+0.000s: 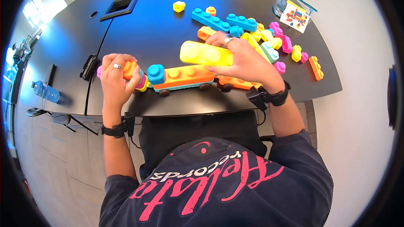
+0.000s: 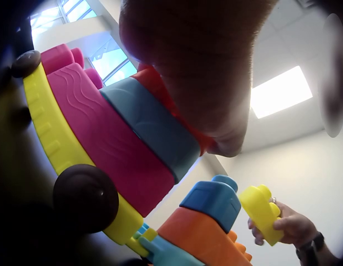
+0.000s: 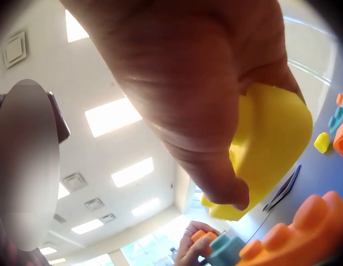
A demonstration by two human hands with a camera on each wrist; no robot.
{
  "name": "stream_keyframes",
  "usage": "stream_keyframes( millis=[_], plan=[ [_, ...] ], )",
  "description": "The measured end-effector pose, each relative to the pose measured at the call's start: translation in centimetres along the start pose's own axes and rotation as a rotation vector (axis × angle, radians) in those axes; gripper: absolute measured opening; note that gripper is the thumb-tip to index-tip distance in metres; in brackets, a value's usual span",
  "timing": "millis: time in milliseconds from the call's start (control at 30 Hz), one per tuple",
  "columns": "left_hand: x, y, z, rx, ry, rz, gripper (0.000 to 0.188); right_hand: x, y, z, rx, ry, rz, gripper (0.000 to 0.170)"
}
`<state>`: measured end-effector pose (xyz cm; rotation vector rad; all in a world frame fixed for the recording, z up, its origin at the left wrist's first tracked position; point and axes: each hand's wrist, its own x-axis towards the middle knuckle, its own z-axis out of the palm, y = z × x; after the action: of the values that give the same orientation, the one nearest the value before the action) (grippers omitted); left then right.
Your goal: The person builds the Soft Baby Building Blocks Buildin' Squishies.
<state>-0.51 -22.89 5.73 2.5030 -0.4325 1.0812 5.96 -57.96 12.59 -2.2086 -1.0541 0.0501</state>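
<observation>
My left hand grips an orange block on top of the front toy train car. Under that block, the left wrist view shows a grey-blue block, a pink block and a yellow wheeled base. In my right hand is a long yellow block, pinched between thumb and fingers and raised over the middle car. That car carries a long orange block and a blue block on a light-blue wheeled base. Behind it stands an orange wheeled car, partly beneath my right hand.
Loose blocks lie beyond my right hand, among them a long blue block and an orange block. A clear bag with a picture card sits at the far right. A water bottle lies at the left.
</observation>
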Motion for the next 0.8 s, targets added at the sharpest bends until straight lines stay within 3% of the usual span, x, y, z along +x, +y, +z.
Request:
stream_keyframes(
  millis=[167, 500, 767, 800],
  plan=[
    [-0.1, -0.1, -0.1, 0.008, -0.01, 0.01, 0.015, 1.6, 1.2, 4.0, -0.172, -0.014, -0.141, 0.045],
    [-0.1, -0.2, 0.1, 0.054, -0.047, -0.018, 0.013, 1.0, 0.7, 6.8, -0.462, 0.056, -0.173, 0.068],
    [-0.1, 0.6, 0.0, 0.025, -0.059, -0.063, 0.029, -0.4, 0.8, 8.7, -0.54, 0.171, -0.211, 0.069],
    [-0.1, 0.4, 0.0, 0.023, -0.064, -0.055, 0.031, -0.4, 0.7, 8.8, -0.545, 0.173, -0.17, 0.063]
  ],
)
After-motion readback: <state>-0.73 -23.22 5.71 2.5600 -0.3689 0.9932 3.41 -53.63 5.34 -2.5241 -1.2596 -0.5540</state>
